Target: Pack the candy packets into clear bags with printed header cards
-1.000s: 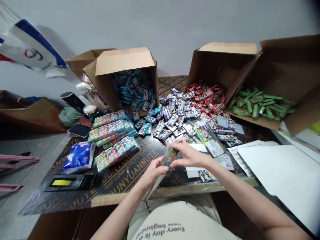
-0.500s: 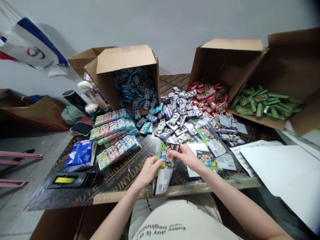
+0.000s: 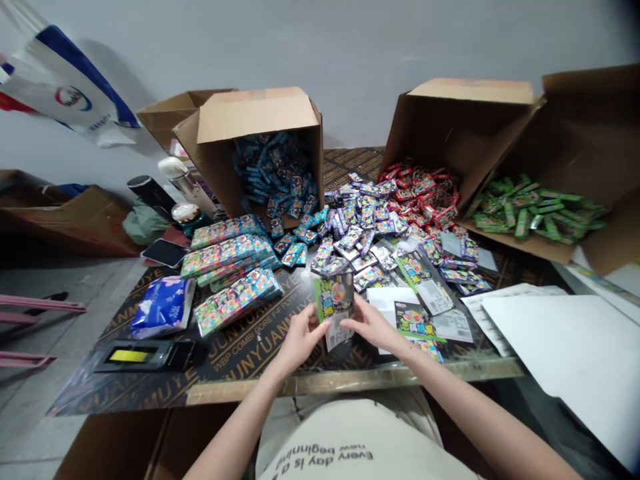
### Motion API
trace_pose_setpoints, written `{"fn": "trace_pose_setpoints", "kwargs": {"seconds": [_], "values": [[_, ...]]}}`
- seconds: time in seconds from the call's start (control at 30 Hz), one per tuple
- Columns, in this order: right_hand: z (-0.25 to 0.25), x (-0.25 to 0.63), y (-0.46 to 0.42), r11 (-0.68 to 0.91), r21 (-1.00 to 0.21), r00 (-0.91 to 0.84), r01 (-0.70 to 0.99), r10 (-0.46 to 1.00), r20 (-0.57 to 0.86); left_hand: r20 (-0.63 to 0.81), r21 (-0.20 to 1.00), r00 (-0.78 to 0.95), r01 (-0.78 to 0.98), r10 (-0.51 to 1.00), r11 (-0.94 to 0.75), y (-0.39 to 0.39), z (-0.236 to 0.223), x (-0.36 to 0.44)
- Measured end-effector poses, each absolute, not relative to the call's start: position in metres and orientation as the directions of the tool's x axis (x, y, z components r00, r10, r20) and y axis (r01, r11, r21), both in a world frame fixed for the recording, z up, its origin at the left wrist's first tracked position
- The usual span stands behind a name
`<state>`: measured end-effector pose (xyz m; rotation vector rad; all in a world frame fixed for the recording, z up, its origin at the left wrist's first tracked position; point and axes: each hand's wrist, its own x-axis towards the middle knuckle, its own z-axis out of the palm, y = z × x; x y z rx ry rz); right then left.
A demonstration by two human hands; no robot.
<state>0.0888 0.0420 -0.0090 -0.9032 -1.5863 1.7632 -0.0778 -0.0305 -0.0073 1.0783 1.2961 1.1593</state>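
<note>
Between my two hands is a printed plastic packaging bag (image 3: 334, 303), dark and green with bright lettering. My left hand (image 3: 304, 335) pinches its left edge, thumb in front. On its right edge, my right hand (image 3: 371, 325) grips it with the thumb across the front. The bag is held fairly upright above the table's front edge. More printed bags (image 3: 423, 280) lie just right of my right hand. Beyond the bag spreads a heap of small purple candy packets (image 3: 363, 223). To the left are stacked clear-wrapped rows of multicoloured packets (image 3: 240, 300).
Behind stand cardboard boxes holding blue packets (image 3: 277, 177), red packets (image 3: 425, 193) and green packets (image 3: 535, 210). On the left are a blue tissue pack (image 3: 163, 307), a phone (image 3: 165, 253) and a black tray (image 3: 145, 357). White paper sheets (image 3: 560, 340) lie at the right.
Both hands have shifted on the bag: it is raised and more upright, gripped lower at its sides. My right hand has moved down from the bag's top.
</note>
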Motion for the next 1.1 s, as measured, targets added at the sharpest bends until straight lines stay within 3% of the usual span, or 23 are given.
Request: {"fn": "trace_pose_setpoints", "kwargs": {"seconds": [0.13, 0.23, 0.3, 0.4, 0.5, 0.63, 0.73, 0.8, 0.87, 0.93, 1.1], "values": [[0.010, 0.079, 0.049, -0.190, -0.963, -0.269, -0.189, 0.954, -0.135, -0.159, 0.986, 0.027, 0.051, 0.987, 0.157, -0.039, -0.011, -0.064], [0.021, 0.075, 0.048, -0.217, -0.934, -0.139, -0.284, 0.973, -0.184, -0.145, 0.985, 0.059, -0.087, 0.988, 0.150, -0.039, -0.006, -0.058], [0.026, 0.077, 0.046, -0.302, -0.897, -0.194, -0.323, 0.949, -0.249, -0.140, 0.966, 0.009, -0.219, 0.990, 0.139, -0.036, 0.001, -0.056], [0.032, 0.083, 0.044, -0.435, -0.836, -0.336, -0.336, 0.884, -0.325, -0.275, 0.896, -0.082, -0.382, 0.958, 0.225, -0.029, 0.014, -0.057], [0.039, 0.088, 0.042, -0.469, -0.821, -0.391, -0.326, 0.857, -0.334, -0.388, 0.847, -0.065, -0.417, 0.919, 0.328, -0.021, 0.028, -0.060], [0.044, 0.091, 0.040, -0.341, -0.900, -0.366, -0.272, 0.902, -0.231, -0.267, 0.942, -0.133, -0.247, 0.954, 0.229, -0.020, 0.045, -0.066], [0.041, 0.100, 0.037, -0.041, -0.990, -0.338, -0.132, 0.941, 0.006, 0.040, 0.996, -0.218, 0.092, 0.975, -0.020, -0.028, 0.053, -0.069], [0.038, 0.107, 0.036, 0.200, -0.979, -0.387, -0.033, 0.901, 0.197, 0.285, 0.918, -0.140, 0.323, 0.948, -0.228, -0.035, 0.055, -0.071], [0.036, 0.114, 0.034, 0.357, -0.934, -0.461, 0.016, 0.831, 0.310, 0.409, 0.833, -0.055, 0.430, 0.911, -0.348, -0.038, 0.056, -0.073], [0.038, 0.117, 0.034, 0.409, -0.911, -0.493, 0.053, 0.804, 0.332, 0.386, 0.836, -0.066, 0.446, 0.920, -0.319, -0.037, 0.059, -0.075], [0.054, 0.116, 0.035, 0.268, -0.953, -0.500, 0.143, 0.851, 0.165, 0.046, 0.961, -0.079, 0.275, 0.996, -0.023, -0.027, 0.071, -0.078]]}}
